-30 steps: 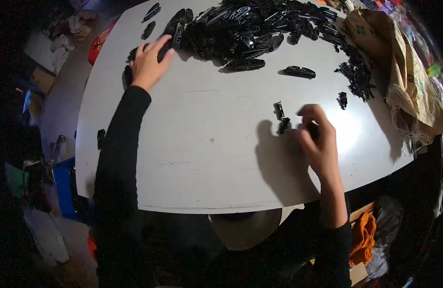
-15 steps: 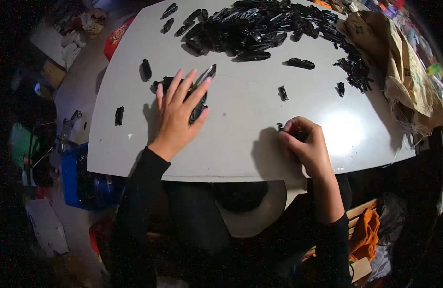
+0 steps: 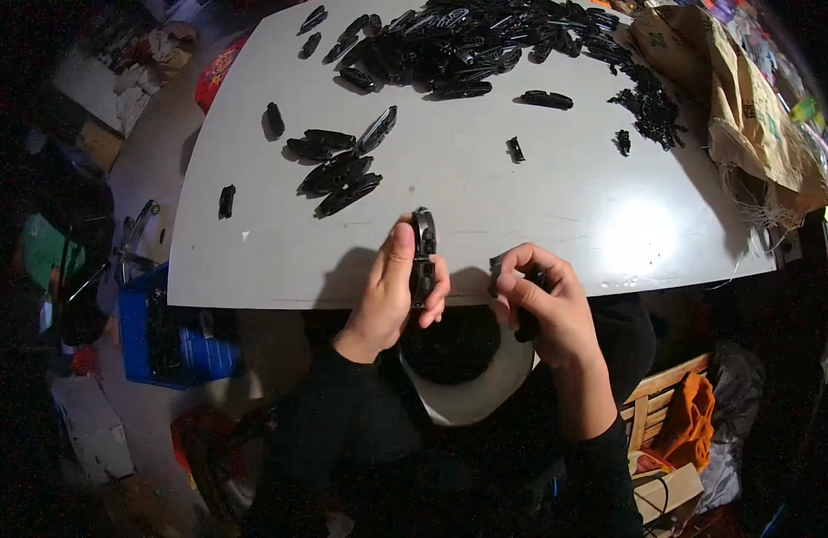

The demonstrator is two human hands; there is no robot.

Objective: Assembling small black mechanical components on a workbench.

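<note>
My left hand [image 3: 387,291] grips a long, curved black plastic piece [image 3: 424,260] upright between thumb and fingers, over the front edge of the white table [image 3: 459,179]. To its right, my right hand [image 3: 562,314] is closed, pinching a small black plastic part [image 3: 496,267] at the thumb and fingertips. More dark material shows under its curled fingers, too hidden to make out. Beyond my left hand lies a loose cluster of similar long black pieces [image 3: 338,172]. A single small black part [image 3: 516,150] lies on the table beyond my right hand.
A big pile of black pieces [image 3: 468,45] covers the table's far side, with a heap of small black parts [image 3: 651,117] to its right. A brown sack [image 3: 754,125] hangs over the right edge. A blue crate [image 3: 199,354] stands below at left.
My left hand has left the cluster and come back toward me, now holding a long black piece. My right hand has moved slightly nearer and left, still closed on the small part.
</note>
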